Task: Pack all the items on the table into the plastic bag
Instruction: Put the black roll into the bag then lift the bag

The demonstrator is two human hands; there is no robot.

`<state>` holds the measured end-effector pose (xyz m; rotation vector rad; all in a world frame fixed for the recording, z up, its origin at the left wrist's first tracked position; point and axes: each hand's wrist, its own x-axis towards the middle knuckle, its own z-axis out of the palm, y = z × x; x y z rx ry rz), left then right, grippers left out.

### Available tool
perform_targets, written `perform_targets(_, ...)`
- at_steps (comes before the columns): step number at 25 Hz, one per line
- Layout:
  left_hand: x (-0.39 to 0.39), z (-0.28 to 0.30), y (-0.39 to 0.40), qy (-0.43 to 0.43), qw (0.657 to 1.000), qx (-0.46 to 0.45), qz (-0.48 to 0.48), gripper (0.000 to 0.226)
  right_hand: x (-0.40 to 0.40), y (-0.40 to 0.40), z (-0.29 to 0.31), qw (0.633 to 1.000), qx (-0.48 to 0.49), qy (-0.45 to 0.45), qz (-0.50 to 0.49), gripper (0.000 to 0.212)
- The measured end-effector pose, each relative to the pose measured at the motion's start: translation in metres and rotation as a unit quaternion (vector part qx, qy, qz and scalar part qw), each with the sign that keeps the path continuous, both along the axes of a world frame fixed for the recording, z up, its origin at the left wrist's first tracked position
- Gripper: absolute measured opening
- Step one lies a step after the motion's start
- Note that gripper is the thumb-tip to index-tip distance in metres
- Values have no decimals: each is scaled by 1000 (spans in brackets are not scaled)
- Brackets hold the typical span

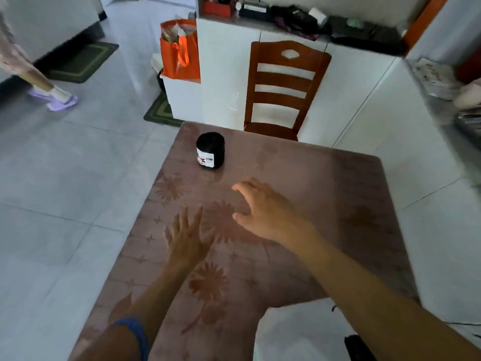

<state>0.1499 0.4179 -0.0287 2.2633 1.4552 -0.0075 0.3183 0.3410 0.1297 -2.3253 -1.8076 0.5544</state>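
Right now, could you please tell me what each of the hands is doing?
Left hand: open, fingers straight, holding nothing.
Right hand: open, fingers loosely curved, holding nothing.

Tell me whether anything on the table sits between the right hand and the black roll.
Nothing visible does. Only bare patterned tabletop lies between the right hand, held above it with fingers spread, and the black roll standing upright farther away. The left hand is nearer the person, out of that path.
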Motion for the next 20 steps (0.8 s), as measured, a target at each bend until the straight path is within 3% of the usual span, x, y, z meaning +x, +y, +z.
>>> perform_targets(2,-4,-30,15,55,998,12,-29,79,9,27,-22,1000,-21,4,3,64)
perform_targets(5,-23,-71,19,61,993,75,-72,74,32,76,-54,1000,-2,16,-20,71)
perform_targets(10,-22,-75,17,60,991,97,-76,73,49,177,-102,991,103,-78,-20,84)
perform_targets(14,-24,-77,17,72,991,91,-69,74,46,234,-141,993,14,-72,-90,103)
perform_targets(16,-24,-77,16,70,991,90,-74,74,45,237,-150,991,26,-63,-113,90)
perform_targets(18,-24,-79,16,65,991,92,-71,74,44,234,-148,985,97,-50,-131,69)
perform_targets(20,-24,-79,17,70,991,92,-74,74,35,221,-146,985,115,-6,-127,68)
